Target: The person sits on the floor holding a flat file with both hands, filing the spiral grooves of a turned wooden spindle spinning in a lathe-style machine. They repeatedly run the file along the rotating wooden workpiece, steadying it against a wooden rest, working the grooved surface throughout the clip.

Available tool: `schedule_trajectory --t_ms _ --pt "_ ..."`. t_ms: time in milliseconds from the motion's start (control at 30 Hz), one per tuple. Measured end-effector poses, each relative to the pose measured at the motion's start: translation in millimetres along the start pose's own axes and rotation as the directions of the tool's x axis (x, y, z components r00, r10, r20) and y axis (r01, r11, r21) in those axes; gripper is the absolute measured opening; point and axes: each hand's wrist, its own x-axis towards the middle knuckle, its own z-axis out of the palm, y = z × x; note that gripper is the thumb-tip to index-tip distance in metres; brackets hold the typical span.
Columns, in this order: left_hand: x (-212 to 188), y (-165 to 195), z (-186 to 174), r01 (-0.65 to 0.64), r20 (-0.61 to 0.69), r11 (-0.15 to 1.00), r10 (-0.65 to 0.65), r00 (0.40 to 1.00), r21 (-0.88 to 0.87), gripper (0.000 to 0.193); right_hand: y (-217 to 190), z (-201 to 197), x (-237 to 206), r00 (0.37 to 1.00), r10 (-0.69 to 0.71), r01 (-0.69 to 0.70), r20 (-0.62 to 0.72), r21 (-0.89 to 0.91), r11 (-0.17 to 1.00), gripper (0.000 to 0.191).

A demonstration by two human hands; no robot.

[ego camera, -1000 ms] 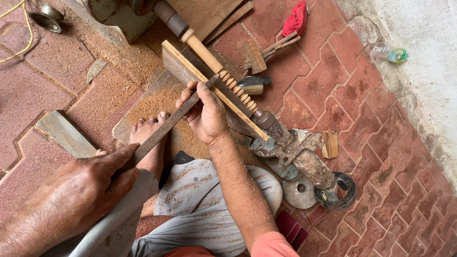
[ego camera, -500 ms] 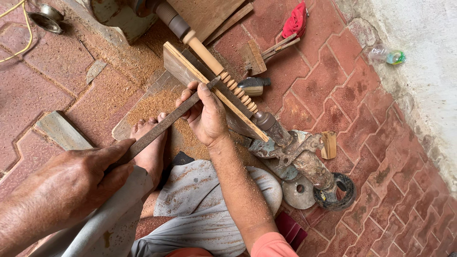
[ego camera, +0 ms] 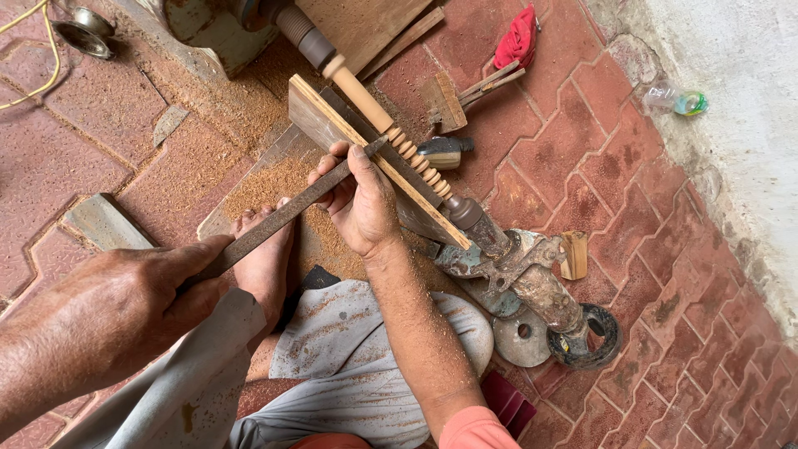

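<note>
The left hand (ego camera: 108,320) swallows the long chisel's (ego camera: 283,218) handle end. The top edge cuts off the lathe motor (ego camera: 208,25), and the metal bowl (ego camera: 83,33) at the floor's top-left corner.

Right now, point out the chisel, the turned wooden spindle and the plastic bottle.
chisel (ego camera: 278,218), head view, middle of the flat blade
turned wooden spindle (ego camera: 366,98), head view, smooth upper section
plastic bottle (ego camera: 675,100), head view, clear body

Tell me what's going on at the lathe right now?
A person seated on the brick floor holds a long flat chisel with both hands. The left hand grips its rear end; the right hand guides its tip against a beaded wooden spindle mounted on the lathe. Sawdust lies beneath, by a bare foot.
</note>
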Motion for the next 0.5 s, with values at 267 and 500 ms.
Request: schedule_trajectory --t_ms 267,500 --pt "-5 9 9 0.056 0.011 0.997 -0.056 0.998 -0.046 0.053 0 -4 -1 1.000 0.000 0.000 0.013 -0.021 1.000 0.031" --pt "-4 12 3 0.091 0.047 0.996 -0.090 0.995 -0.022 0.054 0 -4 0 1.000 0.000 0.000 0.005 0.012 1.000 0.031"
